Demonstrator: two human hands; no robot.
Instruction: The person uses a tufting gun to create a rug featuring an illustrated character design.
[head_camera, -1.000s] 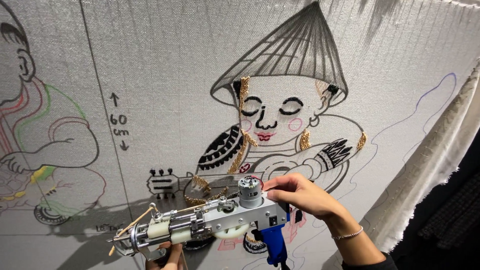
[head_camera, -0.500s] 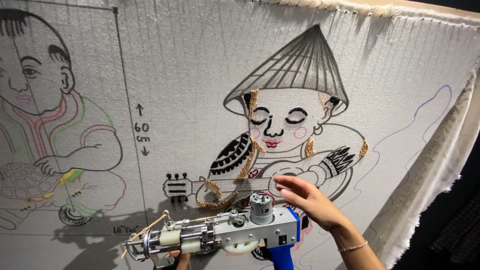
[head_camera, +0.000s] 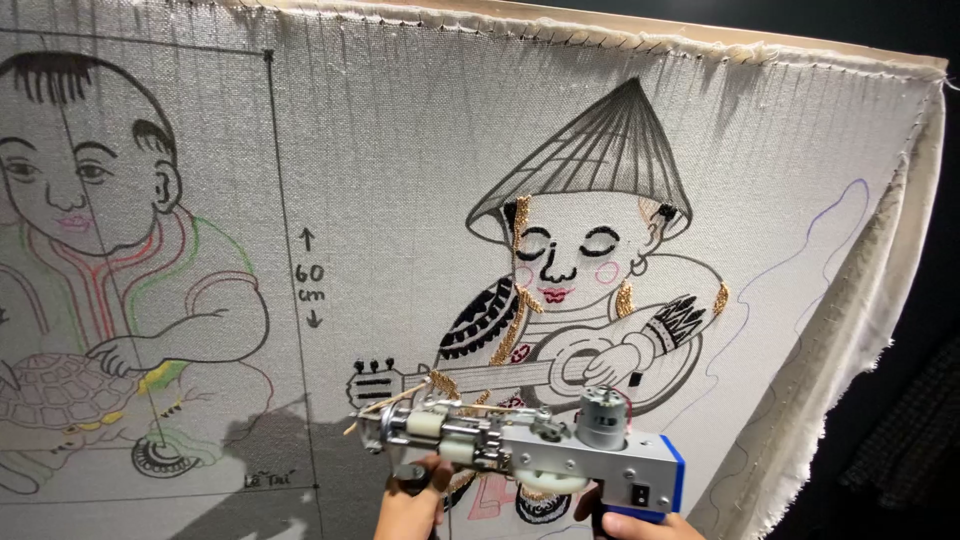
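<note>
Head view: the left hand (head_camera: 410, 505) grips the front handle under the tufting gun (head_camera: 520, 450), and the right hand (head_camera: 640, 522) clasps its blue rear grip. The gun's tip rests against the stretched cloth (head_camera: 400, 200), beside the drawn guitar player (head_camera: 590, 300).

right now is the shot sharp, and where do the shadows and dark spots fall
Head view: cloth drawing sharp and evenly lit; tufting gun and hands throw a soft shadow low left; right edge falls dark; no glare; left hand and right hand cropped by the frame.
</note>
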